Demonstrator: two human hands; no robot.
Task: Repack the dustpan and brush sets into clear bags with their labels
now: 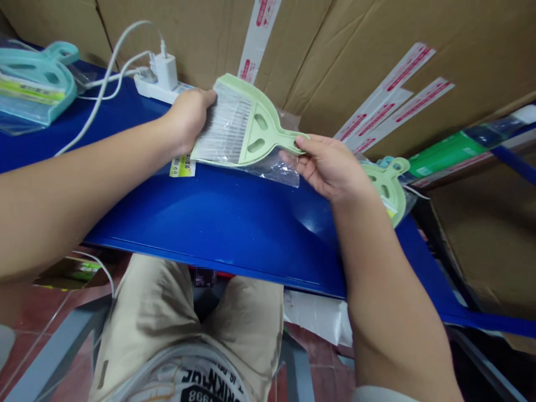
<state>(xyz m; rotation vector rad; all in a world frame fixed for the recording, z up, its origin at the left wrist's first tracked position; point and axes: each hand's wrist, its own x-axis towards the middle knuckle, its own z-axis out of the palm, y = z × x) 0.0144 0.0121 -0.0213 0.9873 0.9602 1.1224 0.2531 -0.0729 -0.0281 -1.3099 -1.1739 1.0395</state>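
Printed shirt (pixel 209 377) nearest, my left grip (pixel 189 118) clamps the bagged green dustpan's (pixel 271 131) wide edge, my right grip (pixel 333 167) pinches its handle (pixel 288 137) over the table (pixel 209 212); slick film (pixel 274 169) could let it slide

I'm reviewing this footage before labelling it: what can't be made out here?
All in the head view:
Left hand: most fingers, hidden behind the held green dustpan.
Label: small print, too small to read.
Second green dustpan: part hidden behind the right forearm.
Blue dustpan: cut off by the left edge.
Power strip: right end, hidden by the left hand.
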